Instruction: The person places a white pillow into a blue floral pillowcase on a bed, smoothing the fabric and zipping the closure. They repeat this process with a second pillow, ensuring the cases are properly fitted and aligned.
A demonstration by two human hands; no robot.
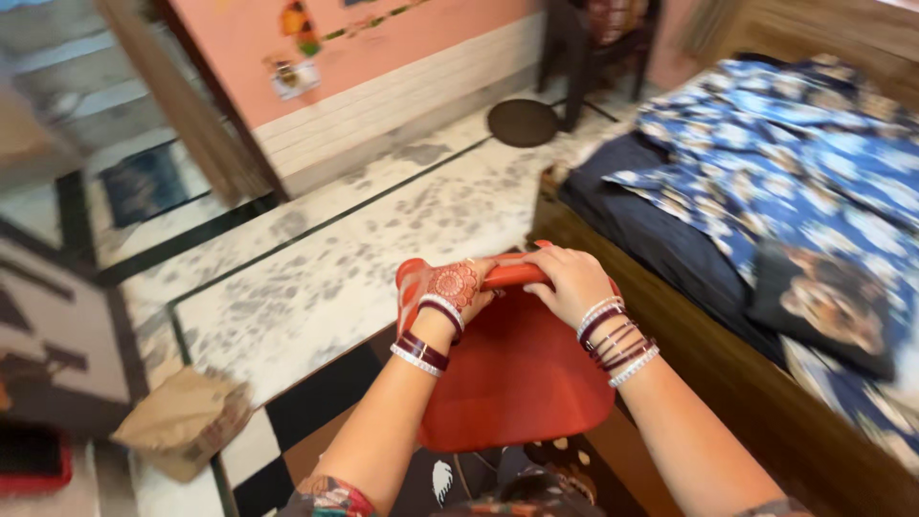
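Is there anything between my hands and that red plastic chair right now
Nothing visible. The left hand and right hand both already grip the top edge of the red chair, fingers wrapped over it.

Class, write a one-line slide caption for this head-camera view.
Both hands, left hand and right hand, grip the top edge of a red plastic chair beside a bed.

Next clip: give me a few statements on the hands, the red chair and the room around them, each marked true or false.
1. Both hands grip the top edge of a red plastic chair. True: left hand, right hand.
2. The chair stands on the bed. False: it is beside the bed, over the floor.
3. The bed cover is blue and patterned. True.
4. The wrists are bare. False: both wear bangles.
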